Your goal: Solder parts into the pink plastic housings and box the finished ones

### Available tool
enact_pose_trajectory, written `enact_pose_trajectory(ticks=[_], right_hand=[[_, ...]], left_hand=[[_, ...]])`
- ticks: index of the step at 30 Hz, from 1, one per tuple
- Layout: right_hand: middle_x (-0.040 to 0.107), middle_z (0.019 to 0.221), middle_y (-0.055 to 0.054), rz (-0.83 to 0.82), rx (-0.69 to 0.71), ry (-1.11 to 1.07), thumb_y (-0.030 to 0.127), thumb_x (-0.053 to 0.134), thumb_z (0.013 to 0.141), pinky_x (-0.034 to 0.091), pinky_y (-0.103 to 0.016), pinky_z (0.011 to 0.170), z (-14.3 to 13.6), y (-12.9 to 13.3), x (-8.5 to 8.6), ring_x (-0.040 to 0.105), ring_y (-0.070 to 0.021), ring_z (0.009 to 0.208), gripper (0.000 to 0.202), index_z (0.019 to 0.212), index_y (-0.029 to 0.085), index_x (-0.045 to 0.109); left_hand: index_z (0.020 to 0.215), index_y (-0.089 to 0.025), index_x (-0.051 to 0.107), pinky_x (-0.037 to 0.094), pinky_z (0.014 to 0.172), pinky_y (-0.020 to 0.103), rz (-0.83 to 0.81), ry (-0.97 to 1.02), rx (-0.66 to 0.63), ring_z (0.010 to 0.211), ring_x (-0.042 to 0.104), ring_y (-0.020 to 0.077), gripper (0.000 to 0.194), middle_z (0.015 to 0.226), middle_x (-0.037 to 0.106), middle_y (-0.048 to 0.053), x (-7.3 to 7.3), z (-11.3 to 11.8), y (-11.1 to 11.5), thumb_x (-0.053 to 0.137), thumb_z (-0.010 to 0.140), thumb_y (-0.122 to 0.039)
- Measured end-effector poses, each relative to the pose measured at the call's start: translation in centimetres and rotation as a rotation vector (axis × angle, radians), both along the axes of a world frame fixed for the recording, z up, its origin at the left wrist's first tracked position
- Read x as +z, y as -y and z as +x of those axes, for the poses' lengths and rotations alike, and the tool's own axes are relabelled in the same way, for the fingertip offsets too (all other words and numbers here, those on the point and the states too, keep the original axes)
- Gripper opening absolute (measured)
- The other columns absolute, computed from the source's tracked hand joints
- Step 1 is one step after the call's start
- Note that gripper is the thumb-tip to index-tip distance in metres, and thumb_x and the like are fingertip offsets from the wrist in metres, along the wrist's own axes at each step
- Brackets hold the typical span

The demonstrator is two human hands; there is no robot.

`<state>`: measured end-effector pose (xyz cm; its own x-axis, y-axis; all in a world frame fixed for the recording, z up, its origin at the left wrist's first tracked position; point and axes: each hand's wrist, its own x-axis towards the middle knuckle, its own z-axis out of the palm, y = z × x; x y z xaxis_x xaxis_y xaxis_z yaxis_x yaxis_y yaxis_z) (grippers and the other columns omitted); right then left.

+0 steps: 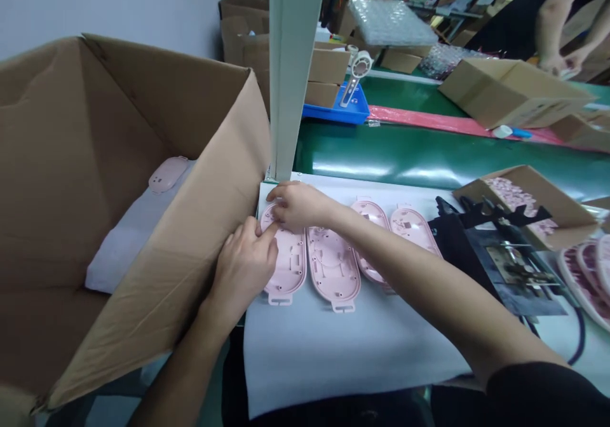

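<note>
The leftmost pink plastic shell lies with its hollow side up on the white-covered bench, and both hands are at its far end. My left hand is closed at the shell's left edge, with the index finger reaching over the rim. My right hand bends down over the far end, fingers pressed together; whatever they hold is hidden. Beside it lies another pink shell, hollow side up. Farther right, partly behind my right forearm, are two more shells, one here and one there.
A large cardboard box stands at left, with a pink shell on white sheeting inside. A post rises behind my hands. To the right are a metal fixture and a box of small pink parts. Across the green conveyor another person works.
</note>
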<state>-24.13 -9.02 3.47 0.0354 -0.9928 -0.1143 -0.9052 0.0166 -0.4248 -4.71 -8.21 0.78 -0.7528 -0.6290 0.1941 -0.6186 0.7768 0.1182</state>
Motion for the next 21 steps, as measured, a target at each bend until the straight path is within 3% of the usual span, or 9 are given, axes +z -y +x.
enact_pose_trajectory(ticks=[12, 17, 19, 21], right_hand=[[0.065, 0.127, -0.01, 0.156, 0.199, -0.106, 0.017, 0.07, 0.083, 0.048, -0.033, 0.092, -0.9, 1.3, 1.6, 0.061, -0.0274, 0.116, 0.044, 0.127, 0.017, 0.069], [0.065, 0.124, -0.012, 0.158, 0.264, -0.146, 0.018, 0.077, 0.081, 0.051, -0.037, 0.091, -0.7, 1.8, 2.2, 0.062, -0.0305, 0.112, 0.045, 0.125, 0.015, 0.069], [0.063, 0.125, -0.012, 0.064, 0.221, -0.165, 0.02, 0.072, 0.087, 0.051, -0.041, 0.091, -0.7, 0.7, 3.3, 0.06, -0.0321, 0.114, 0.04, 0.126, 0.015, 0.068], [0.061, 0.126, -0.01, -0.147, 0.201, -0.137, 0.024, 0.061, 0.096, 0.048, -0.041, 0.098, -1.0, -1.8, 5.0, 0.057, -0.0281, 0.116, 0.034, 0.129, 0.016, 0.065]], left_hand=[[0.134, -0.028, 0.064, 0.037, 0.075, 0.035, 0.089, 0.029, 0.03, 0.083, 0.051, 0.0202, 0.041, 0.097, 0.046, 0.004, 0.4, -0.7, 0.5, 0.045, 0.098, -0.025], [0.134, -0.029, 0.065, 0.038, 0.075, 0.036, 0.127, 0.107, 0.045, 0.084, 0.051, 0.0222, 0.045, 0.096, 0.046, 0.007, 0.9, -0.5, 0.9, 0.04, 0.098, -0.026], [0.133, -0.027, 0.066, 0.041, 0.084, 0.038, 0.267, -0.055, 0.072, 0.091, 0.053, 0.0231, 0.043, 0.099, 0.051, 0.008, 1.7, -0.6, 0.4, 0.043, 0.097, -0.031], [0.134, -0.026, 0.063, 0.043, 0.095, 0.037, 0.528, -0.445, 0.133, 0.106, 0.055, 0.0236, 0.046, 0.11, 0.058, 0.008, 3.2, -1.4, -0.7, 0.05, 0.094, -0.043]])
